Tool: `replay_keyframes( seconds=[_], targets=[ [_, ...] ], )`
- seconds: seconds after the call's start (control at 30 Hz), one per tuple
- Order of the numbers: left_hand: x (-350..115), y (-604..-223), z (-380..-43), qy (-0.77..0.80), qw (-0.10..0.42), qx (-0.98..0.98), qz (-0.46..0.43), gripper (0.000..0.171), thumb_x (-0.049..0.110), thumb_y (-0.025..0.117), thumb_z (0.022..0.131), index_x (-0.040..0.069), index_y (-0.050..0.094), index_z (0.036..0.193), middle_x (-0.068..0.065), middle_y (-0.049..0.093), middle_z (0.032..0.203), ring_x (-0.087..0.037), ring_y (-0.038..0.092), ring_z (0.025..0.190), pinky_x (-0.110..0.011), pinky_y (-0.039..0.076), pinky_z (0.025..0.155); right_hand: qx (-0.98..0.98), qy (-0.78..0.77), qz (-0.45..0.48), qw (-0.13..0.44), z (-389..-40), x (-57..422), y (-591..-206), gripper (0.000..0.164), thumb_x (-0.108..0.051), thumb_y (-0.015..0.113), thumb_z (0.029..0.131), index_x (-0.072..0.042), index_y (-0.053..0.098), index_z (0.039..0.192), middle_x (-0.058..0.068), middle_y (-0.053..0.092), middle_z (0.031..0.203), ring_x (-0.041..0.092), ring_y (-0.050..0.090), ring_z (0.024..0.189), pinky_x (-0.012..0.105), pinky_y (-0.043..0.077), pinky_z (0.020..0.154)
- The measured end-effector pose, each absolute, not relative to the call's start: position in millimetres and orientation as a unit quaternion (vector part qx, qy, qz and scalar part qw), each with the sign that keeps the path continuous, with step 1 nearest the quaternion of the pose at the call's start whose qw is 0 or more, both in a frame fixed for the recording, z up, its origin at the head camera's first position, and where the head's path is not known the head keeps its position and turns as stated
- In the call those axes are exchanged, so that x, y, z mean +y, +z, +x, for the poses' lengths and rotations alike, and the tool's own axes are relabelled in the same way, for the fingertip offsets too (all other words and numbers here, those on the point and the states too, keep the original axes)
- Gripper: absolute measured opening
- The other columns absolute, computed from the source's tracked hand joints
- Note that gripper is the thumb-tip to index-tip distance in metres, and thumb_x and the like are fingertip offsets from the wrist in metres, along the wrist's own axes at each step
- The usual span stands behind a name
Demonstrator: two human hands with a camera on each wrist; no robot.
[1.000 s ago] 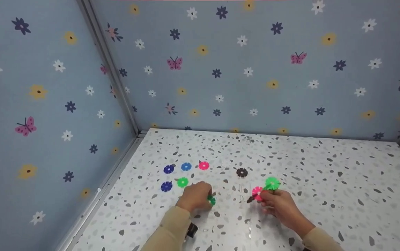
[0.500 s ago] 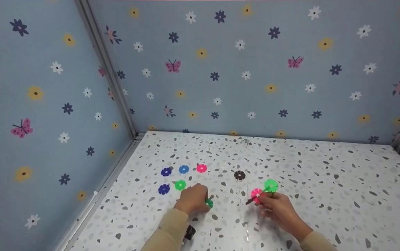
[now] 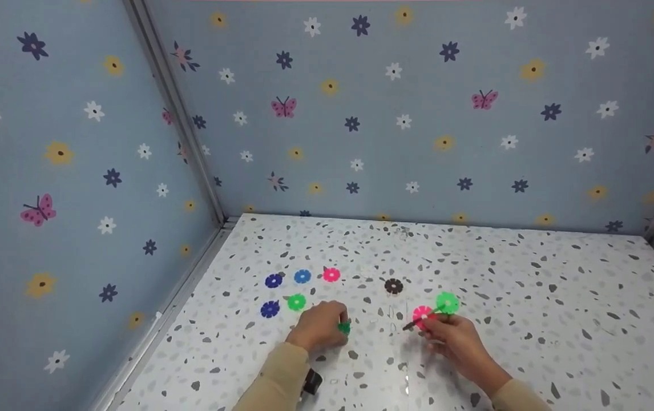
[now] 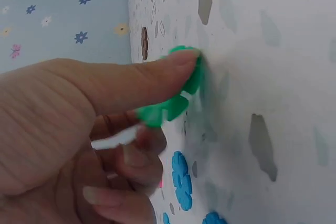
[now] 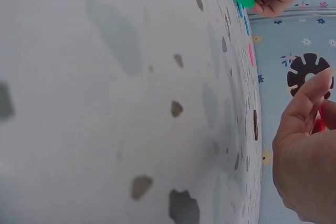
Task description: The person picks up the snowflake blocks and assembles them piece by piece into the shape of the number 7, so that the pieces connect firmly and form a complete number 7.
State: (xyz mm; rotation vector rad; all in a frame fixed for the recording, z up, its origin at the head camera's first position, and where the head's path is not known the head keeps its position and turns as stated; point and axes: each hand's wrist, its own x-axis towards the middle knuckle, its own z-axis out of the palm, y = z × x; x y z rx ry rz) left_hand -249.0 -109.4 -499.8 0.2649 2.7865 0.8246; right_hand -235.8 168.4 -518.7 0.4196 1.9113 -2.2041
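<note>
My left hand (image 3: 320, 324) pinches a dark green notched plastic disc (image 4: 177, 103) between thumb and fingertips, right by the tabletop. In the left wrist view the disc stands tilted under the thumb. To the right, my right hand (image 3: 459, 342) holds a small cluster of joined notched discs. A pink disc (image 3: 422, 317) and a bright green disc (image 3: 447, 302) show flat-on in the head view. The dark brown disc (image 5: 302, 69) of the cluster is edge-on there but broad in the right wrist view. My fingers hide part of the cluster.
Loose discs lie on the speckled tabletop (image 3: 532, 302): two dark blue ones (image 3: 273, 280), a lighter blue (image 3: 302, 276), a pink (image 3: 331, 274), a bright green (image 3: 296, 302), and a dark brown (image 3: 394, 286) farther right. Flowered panels (image 3: 395, 108) stand behind and at left.
The green disc in my left hand has tipped and shows narrower in the head view. My right hand has turned its cluster slightly. The loose discs lie as before.
</note>
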Motion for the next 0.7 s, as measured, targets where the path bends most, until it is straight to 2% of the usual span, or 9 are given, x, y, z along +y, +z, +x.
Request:
replay_keyframes(
  seconds=[0.2, 0.33, 0.43, 0.57, 0.7],
  targets=[
    [-103, -504, -253, 0.367, 0.098, 0.916, 0.128, 0.007, 0.019, 0.073, 0.089, 0.017, 0.069, 0.094, 0.006, 0.060, 0.083, -0.014, 0.057, 0.076, -0.035, 0.049, 0.070, 0.643, -0.746, 0.148, 0.095, -236, 169, -518, 0.031, -0.008, 0.068, 0.092, 0.006, 0.053, 0.115, 0.012, 0.066, 0.093, 0.021, 0.064, 0.082, 0.032, 0.054, 0.069],
    [-94, -505, -254, 0.416, 0.092, 0.891, 0.155, 0.013, 0.019, 0.065, 0.096, 0.014, 0.071, 0.106, 0.006, 0.062, 0.090, -0.012, 0.057, 0.080, -0.033, 0.049, 0.073, 0.643, -0.744, 0.157, 0.095, -237, 171, -516, 0.035, -0.011, 0.069, 0.092, 0.005, 0.052, 0.117, 0.011, 0.067, 0.095, 0.023, 0.065, 0.084, 0.033, 0.055, 0.071],
    [-86, -506, -254, 0.462, 0.080, 0.870, 0.154, 0.015, 0.017, 0.067, 0.094, 0.012, 0.072, 0.107, 0.004, 0.063, 0.088, -0.012, 0.058, 0.078, -0.031, 0.050, 0.069, 0.642, -0.746, 0.154, 0.090, -237, 169, -515, 0.034, -0.012, 0.070, 0.091, 0.004, 0.053, 0.116, 0.011, 0.067, 0.094, 0.023, 0.066, 0.084, 0.033, 0.055, 0.070],
    [-76, -508, -252, 0.536, 0.073, 0.832, 0.126, 0.015, 0.015, 0.075, 0.087, 0.008, 0.072, 0.100, 0.002, 0.065, 0.079, -0.012, 0.058, 0.066, -0.027, 0.048, 0.057, 0.641, -0.748, 0.147, 0.086, -238, 165, -514, 0.031, -0.012, 0.071, 0.091, 0.004, 0.055, 0.113, 0.011, 0.067, 0.094, 0.024, 0.065, 0.084, 0.032, 0.054, 0.068],
    [-69, -509, -250, 0.568, 0.069, 0.813, 0.113, 0.012, 0.012, 0.076, 0.086, 0.007, 0.072, 0.097, 0.001, 0.065, 0.072, -0.011, 0.054, 0.059, -0.024, 0.044, 0.053, 0.639, -0.750, 0.147, 0.085, -238, 161, -514, 0.029, -0.011, 0.073, 0.089, 0.004, 0.059, 0.110, 0.012, 0.067, 0.095, 0.022, 0.065, 0.081, 0.031, 0.055, 0.069]
  ],
)
